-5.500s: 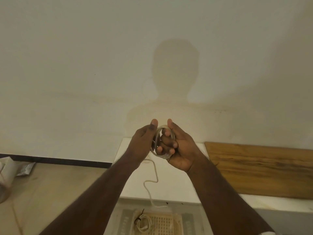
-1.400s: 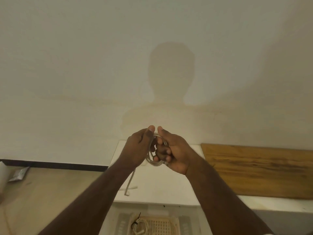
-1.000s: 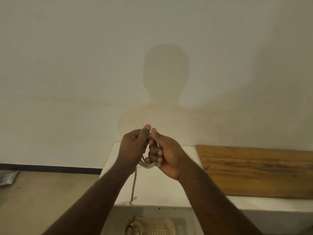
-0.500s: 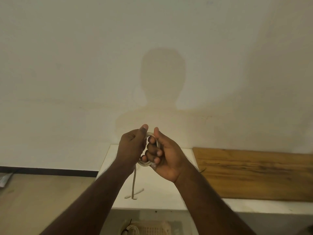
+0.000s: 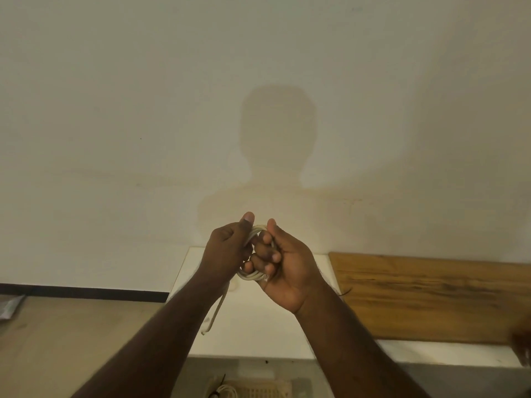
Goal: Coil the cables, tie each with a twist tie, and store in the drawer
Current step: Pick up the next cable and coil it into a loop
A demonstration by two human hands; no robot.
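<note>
Fingers of the left hand [image 5: 227,251] curl round the near-left side of a small coil of pale cable [image 5: 253,275], with the thumb standing up against the top of the loops; the hand is raised in front of a plain cream wall [image 5: 143,96]. Far to the left, at floor level, a crumpled silvery wrapper [image 5: 8,304] lies on the tan floor [image 5: 57,340], under a dark skirting strip [image 5: 86,291]; no print on it can be read. From under the left hand one loose end of the cable hangs down, and its tip reaches the top of a white cabinet [image 5: 258,326]. Just beside the left hand, the right hand [image 5: 284,268] grips the other side of the coil: its fingers are bent through the middle of the loops and pressed together, and its thumb rests on the top of the coil, near the left thumb. Below the hands, at the bottom edge, an open drawer [image 5: 258,390] shows a pale slotted tray and a second coil [image 5: 227,393] already bound with a dark tie. A person's shadow falls on the wall above the hands. To the right, a wooden board [image 5: 431,297] lies on the white top, touching the wall. No brand, label or writing shows anywhere.
</note>
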